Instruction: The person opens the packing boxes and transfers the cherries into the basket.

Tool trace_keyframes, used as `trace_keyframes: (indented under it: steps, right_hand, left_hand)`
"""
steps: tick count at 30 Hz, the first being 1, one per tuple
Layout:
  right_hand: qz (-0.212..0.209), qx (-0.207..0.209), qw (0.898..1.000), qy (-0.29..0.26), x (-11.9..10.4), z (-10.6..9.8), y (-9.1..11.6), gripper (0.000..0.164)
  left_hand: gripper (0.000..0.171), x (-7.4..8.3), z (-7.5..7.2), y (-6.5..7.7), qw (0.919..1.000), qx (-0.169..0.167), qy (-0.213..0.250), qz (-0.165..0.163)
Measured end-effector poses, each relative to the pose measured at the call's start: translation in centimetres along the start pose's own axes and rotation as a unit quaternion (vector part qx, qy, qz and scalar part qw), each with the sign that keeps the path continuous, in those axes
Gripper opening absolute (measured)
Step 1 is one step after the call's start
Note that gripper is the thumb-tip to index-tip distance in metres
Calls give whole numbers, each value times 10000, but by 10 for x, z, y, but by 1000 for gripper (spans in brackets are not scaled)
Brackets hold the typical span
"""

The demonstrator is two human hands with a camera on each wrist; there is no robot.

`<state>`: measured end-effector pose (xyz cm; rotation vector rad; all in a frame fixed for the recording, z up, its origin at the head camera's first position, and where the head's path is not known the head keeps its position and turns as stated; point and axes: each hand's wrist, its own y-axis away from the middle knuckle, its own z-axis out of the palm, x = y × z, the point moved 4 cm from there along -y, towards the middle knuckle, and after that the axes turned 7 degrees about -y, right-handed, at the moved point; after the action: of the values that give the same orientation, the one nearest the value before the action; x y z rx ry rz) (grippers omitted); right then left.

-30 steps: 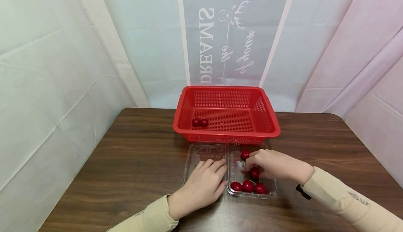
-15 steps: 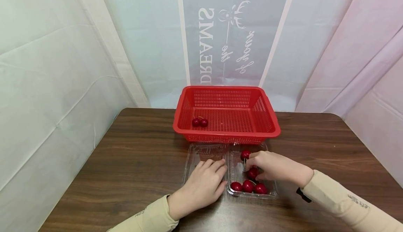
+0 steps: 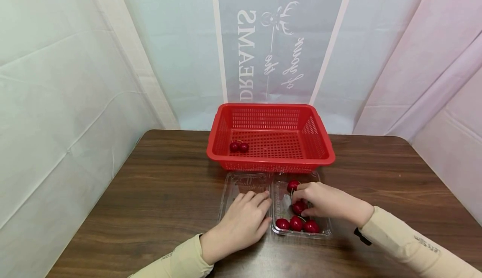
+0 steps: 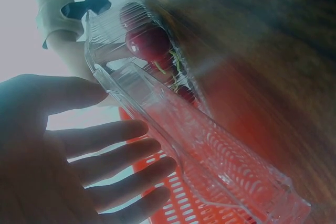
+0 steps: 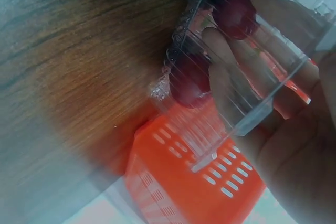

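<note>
My right hand point(image 3: 321, 200) reaches into the base of a clear plastic clamshell box point(image 3: 279, 200) and pinches a dark red cherry point(image 3: 298, 208) between thumb and fingers. The right wrist view shows that cherry point(image 5: 235, 13) between the fingers, seen through the clear wall. Another cherry point(image 3: 292, 186) lies just beyond my fingers, and several more point(image 3: 296, 223) sit in a row along the box's near side. My left hand point(image 3: 242, 219) rests on the box's opened lid point(image 3: 248, 180), its fingers nearly straight; in the left wrist view these fingers point(image 4: 126, 161) lie along the lid's edge.
Behind the box stands a red perforated plastic basket point(image 3: 271, 160) holding two cherries point(image 3: 239, 147) at its left side. Everything is on a dark wooden table point(image 3: 158, 194). Pale cloth point(image 3: 180, 39) hangs around the back and sides.
My right hand has shifted slightly left within the box, and the cherry at its fingers has moved left with it. The left hand and the basket stay where they were.
</note>
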<state>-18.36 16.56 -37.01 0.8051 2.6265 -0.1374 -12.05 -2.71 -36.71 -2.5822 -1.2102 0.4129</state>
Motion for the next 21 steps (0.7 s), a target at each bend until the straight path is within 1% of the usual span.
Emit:
trace_keyframes:
  steps: [8, 15, 21]
  right_hand:
    - [-157, 160, 9997, 43, 0, 3, 2, 25]
    - [-365, 285, 9989, 41, -1, 5, 3, 27]
    - [-476, 433, 9979, 117, 0, 6, 2, 26]
  left_hand:
    - [34, 0, 0, 0, 10000, -1, -4, -7]
    - [34, 0, -2, 0, 9999, 107, 4, 15]
    - [33, 1, -2, 0, 9999, 105, -37, 13]
